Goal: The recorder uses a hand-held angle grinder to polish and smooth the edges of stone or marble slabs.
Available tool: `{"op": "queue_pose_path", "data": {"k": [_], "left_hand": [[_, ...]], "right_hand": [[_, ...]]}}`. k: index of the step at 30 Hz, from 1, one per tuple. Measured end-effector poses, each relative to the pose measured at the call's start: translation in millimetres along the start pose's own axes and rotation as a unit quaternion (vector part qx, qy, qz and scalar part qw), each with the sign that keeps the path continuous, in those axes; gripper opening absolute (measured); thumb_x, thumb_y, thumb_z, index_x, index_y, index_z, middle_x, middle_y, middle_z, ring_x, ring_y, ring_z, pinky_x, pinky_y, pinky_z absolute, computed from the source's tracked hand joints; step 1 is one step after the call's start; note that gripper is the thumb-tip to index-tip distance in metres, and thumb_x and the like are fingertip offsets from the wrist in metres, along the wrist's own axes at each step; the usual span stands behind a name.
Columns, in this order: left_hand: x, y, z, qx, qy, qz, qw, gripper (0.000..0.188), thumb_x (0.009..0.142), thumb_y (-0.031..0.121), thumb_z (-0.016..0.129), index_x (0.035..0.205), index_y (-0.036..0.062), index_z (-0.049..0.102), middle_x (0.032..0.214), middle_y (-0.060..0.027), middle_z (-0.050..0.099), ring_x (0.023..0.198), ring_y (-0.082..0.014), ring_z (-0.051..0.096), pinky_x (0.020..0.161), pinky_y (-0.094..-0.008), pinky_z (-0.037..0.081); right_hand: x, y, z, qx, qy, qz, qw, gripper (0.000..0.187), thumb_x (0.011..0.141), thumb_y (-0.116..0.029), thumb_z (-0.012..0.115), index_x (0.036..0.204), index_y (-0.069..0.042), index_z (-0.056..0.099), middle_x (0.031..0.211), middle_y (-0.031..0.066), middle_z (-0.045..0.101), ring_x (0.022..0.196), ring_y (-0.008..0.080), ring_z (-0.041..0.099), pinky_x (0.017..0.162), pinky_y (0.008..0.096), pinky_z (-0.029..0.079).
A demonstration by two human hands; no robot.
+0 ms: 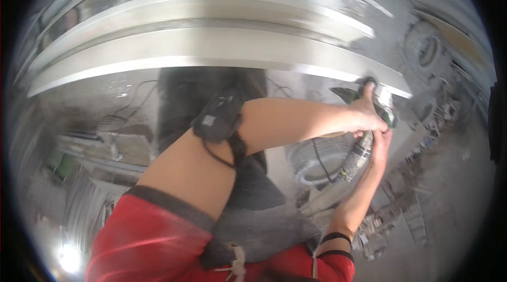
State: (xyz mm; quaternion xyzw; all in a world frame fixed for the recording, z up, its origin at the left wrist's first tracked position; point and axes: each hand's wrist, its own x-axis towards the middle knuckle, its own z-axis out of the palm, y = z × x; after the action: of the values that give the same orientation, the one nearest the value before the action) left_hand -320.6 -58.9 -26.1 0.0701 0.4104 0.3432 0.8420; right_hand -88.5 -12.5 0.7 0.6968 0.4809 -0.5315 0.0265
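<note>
Both hands are closed on an angle grinder (357, 159) at the right, under the end of a long pale slab (222, 47). My left hand (365, 114) wraps the grinder's front part, its thumb pointing up beside the shiny metal head. Just below it, my right hand (382, 143) grips the body. The grinder's head meets or nearly meets the slab's near edge; contact is hard to make out. Its disc is mostly hidden. The grinder's rear end slants down to the left, with a dark cable near it.
More long pale slabs (211, 4) lie parallel beyond the nearest one. A tyre (311, 161) lies beneath my arms, and another tyre (422, 47) stands at the far right. Rubble (441, 118) litters the dusty floor on the right. A bright lamp (68, 258) shines at lower left.
</note>
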Motion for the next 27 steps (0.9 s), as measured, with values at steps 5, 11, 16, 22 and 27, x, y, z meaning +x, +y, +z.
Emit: {"op": "queue_pose_path", "data": {"k": [5, 11, 16, 22, 27], "left_hand": [[-106, -60, -70, 0.102, 0.04, 0.096, 0.989, 0.13, 0.07, 0.028, 0.087, 0.156, 0.004, -0.008, 0.129, -0.0303, 0.054, 0.101, -0.0375, 0.065, 0.082, -0.041, 0.054], [-285, -170, -272, 0.284, 0.237, 0.335, 0.867, 0.133, 0.063, 0.031, 0.093, 0.155, 0.0007, 0.003, 0.155, -0.0239, 0.026, 0.146, -0.034, 0.029, 0.121, -0.0439, 0.026], [-430, -240, -410, 0.068, 0.293, 0.302, 0.905, 0.112, 0.074, 0.014, 0.088, 0.155, 0.0114, 0.011, 0.145, -0.0136, 0.044, 0.132, -0.0267, 0.049, 0.11, -0.041, 0.046], [-363, -211, -353, 0.157, 0.234, 0.306, 0.909, 0.126, 0.064, 0.025, 0.095, 0.156, 0.0072, 0.01, 0.151, -0.0145, 0.035, 0.14, -0.0286, 0.039, 0.116, -0.0451, 0.035], [-210, -136, -198, 0.247, 0.115, 0.231, 0.934, 0.13, 0.061, 0.031, 0.094, 0.156, 0.0093, 0.007, 0.15, -0.0299, 0.037, 0.137, -0.0424, 0.043, 0.116, -0.0459, 0.036]], "right_hand": [[-73, -16, 151, 0.006, -0.002, -0.173, 0.985, 0.066, 0.079, -0.017, 0.082, 0.135, 0.0, 0.05, 0.126, 0.0123, 0.061, 0.113, 0.0194, 0.059, 0.097, 0.0356, 0.048], [-148, -22, 434, 0.003, -0.069, -0.348, 0.935, 0.107, 0.062, -0.021, 0.092, 0.149, -0.006, 0.032, 0.15, 0.017, 0.041, 0.138, 0.03, 0.043, 0.115, 0.0417, 0.037], [-203, -71, 596, -0.07, -0.218, -0.393, 0.891, 0.093, 0.071, -0.017, 0.08, 0.15, -0.019, 0.032, 0.13, 0.0216, 0.061, 0.119, 0.0403, 0.06, 0.1, 0.0452, 0.05], [-183, -38, 536, -0.041, -0.091, -0.42, 0.902, 0.107, 0.065, -0.019, 0.085, 0.154, -0.02, 0.025, 0.133, 0.0261, 0.058, 0.12, 0.0434, 0.06, 0.098, 0.0456, 0.053], [-103, 56, 349, 0.017, 0.072, -0.251, 0.965, 0.086, 0.082, -0.028, 0.079, 0.148, 0.003, 0.033, 0.14, 0.0168, 0.051, 0.13, 0.0245, 0.05, 0.11, 0.0405, 0.04]]}}
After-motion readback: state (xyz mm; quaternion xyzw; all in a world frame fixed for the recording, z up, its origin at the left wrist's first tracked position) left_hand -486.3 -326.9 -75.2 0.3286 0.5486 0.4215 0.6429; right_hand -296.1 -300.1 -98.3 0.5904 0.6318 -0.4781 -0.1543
